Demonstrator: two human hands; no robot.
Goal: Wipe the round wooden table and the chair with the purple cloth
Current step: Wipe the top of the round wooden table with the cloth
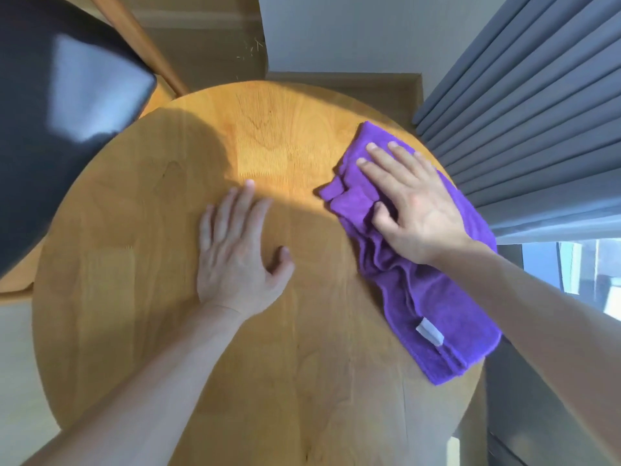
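- Worktop (134, 297), round and wooden, fills my view; the chair (67, 112) with its dark seat sits at its far-left edge.
- Purple cloth (420, 297) lies rumpled along the worktop's right edge.
- My right hand (413, 200) presses flat on the cloth, fingers straight.
- My left hand (238, 250) rests relaxed, flat on bare wood.

Both bare forearms reached forward from the bottom of the view. The left hand (240, 253) lay palm down, fingers straight and slightly spread, thumb out to the side. The right hand (408, 203) was also palm down, farther forward and to the right, fingers extended and close together, thumb tucked toward the palm.
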